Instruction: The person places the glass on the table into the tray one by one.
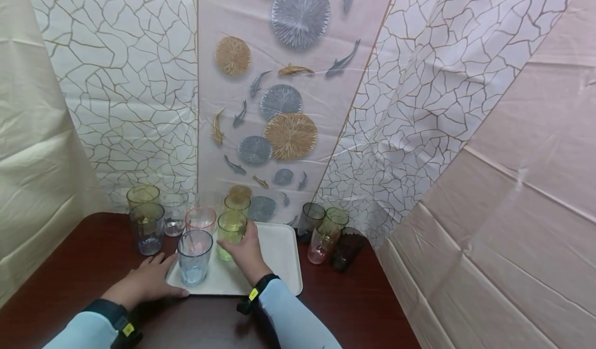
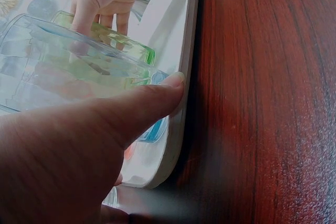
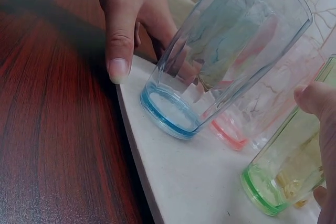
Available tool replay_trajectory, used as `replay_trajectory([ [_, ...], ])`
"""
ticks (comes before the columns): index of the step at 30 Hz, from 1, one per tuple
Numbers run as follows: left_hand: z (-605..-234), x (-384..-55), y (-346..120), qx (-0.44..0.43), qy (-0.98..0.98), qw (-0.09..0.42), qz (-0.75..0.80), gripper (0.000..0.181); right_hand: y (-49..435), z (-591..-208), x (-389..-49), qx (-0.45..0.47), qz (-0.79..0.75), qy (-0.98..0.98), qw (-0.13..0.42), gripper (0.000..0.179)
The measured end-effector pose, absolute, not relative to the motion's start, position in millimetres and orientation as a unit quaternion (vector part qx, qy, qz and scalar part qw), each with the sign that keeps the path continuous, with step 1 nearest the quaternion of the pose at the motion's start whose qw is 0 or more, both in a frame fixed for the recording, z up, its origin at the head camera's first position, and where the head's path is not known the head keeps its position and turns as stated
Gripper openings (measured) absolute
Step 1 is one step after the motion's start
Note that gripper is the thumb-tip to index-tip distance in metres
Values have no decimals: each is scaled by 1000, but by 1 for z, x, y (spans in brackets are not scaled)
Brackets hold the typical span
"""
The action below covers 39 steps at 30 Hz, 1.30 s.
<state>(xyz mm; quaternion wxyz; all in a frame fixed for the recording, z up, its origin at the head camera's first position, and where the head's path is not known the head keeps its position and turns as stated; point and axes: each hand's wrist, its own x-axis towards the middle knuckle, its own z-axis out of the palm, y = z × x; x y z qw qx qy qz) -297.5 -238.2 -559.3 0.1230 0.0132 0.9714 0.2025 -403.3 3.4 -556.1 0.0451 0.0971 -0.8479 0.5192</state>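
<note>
Step in hand looks like positioning glasses on the white tray (image 1: 279, 258): right hand (image 1: 250, 253) grips the green glass (image 1: 225, 249) near tray middle; left hand (image 1: 148, 283), fingers loose, rests at the tray's near-left corner. Next move probably calls for seating it squarely, then releasing without knocking the blue glass (image 1: 194, 261) at the tray's near-left.
</note>
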Motion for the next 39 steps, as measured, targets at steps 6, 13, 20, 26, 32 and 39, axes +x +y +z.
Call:
replay_trajectory([
  [6, -561, -297, -238, 15, 972, 120, 200, 128, 2, -555, -402, 90, 510, -854, 44, 91],
  [13, -559, -296, -237, 18, 972, 122, 202, 128, 8, -558, -399, 84, 512, -854, 31, 99],
  [20, -553, -295, -235, 10, 969, 129, 209, 129, 30, -560, -392, 65, 504, -861, 15, 110],
  [26, -550, -292, -235, 11, 969, 128, 213, 128, 64, -550, -372, 69, 510, -857, 11, 107],
  [32, -553, -293, -237, 11, 969, 127, 212, 129, 109, -544, -352, 70, 513, -854, 51, 93],
  [39, -553, -295, -237, 15, 969, 128, 211, 129, 176, -552, -335, 50, 514, -849, 113, 76],
])
